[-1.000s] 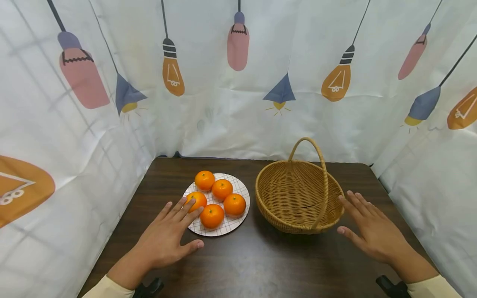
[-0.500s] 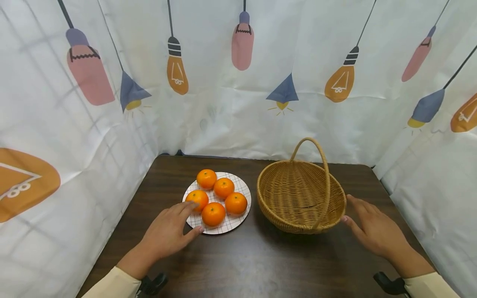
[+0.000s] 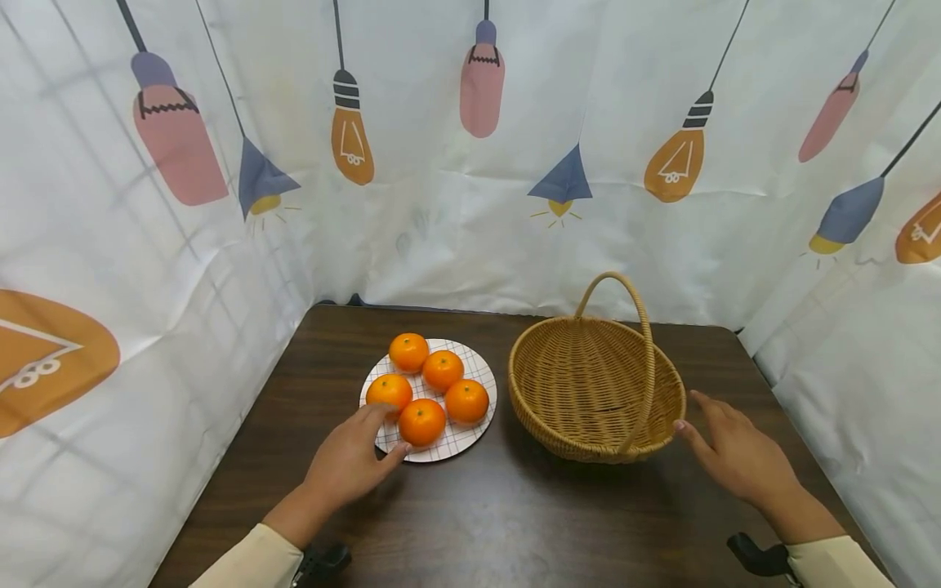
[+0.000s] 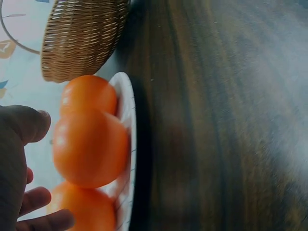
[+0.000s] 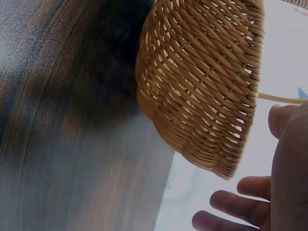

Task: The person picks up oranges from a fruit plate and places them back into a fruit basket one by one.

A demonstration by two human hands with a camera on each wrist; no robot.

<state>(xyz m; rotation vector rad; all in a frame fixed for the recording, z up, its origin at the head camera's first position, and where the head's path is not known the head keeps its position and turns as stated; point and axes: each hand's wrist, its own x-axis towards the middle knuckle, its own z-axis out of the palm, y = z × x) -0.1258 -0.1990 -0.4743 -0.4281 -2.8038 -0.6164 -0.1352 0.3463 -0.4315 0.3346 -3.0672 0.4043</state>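
Beside oranges [image 4: 91, 149], left fingers [image 4: 50, 221] parted

Head view looks forward and down; closer wrist views share the wicker basket [image 3: 577, 384]: left's upper left, right's upper right.

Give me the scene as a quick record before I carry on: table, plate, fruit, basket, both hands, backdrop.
Table: dark, wood-grained
Plate: white with grid lines, left of the basket
Oranges: five, all on the plate
Basket: woven, handle arching above it
Left hand: at the plate's near-left side, thumb and fingers apart, gripping nothing
Right hand: beside the basket's right side, gripping nothing
Backdrop: white, printed with lamps
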